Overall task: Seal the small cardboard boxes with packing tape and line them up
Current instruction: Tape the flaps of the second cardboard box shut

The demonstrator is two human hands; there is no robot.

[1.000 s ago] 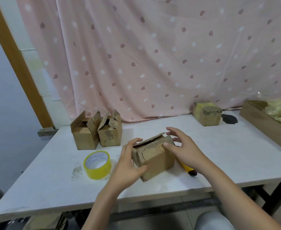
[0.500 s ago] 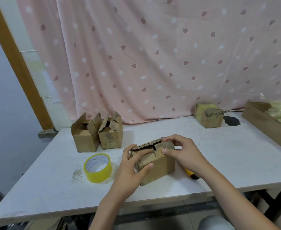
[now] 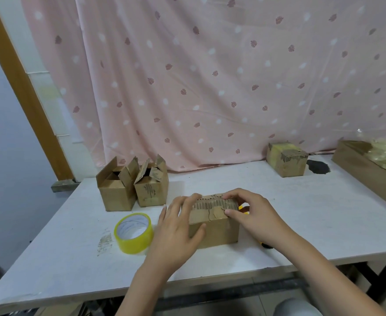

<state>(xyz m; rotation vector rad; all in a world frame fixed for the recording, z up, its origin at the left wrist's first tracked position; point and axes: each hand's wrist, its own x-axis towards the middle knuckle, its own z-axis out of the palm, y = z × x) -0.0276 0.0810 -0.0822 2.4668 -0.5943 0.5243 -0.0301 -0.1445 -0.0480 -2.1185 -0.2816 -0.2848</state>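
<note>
Since half a second back the raised top flap has gone down flat and both hands have slid up onto the lid, so the box [image 3: 213, 221] near the front edge of the table [image 3: 301, 215] now looks closed. Left hand [image 3: 178, 229] lies spread over its left end with straightish fingers, thumb on the front face, while the right hand [image 3: 253, 213] curls over the right end, thumb pinning the torn flap. Best bet is probably to keep one hand pressing the seam and grab the tape roll [image 3: 133, 232] just left with the other, or the flaps pop back up.
</note>
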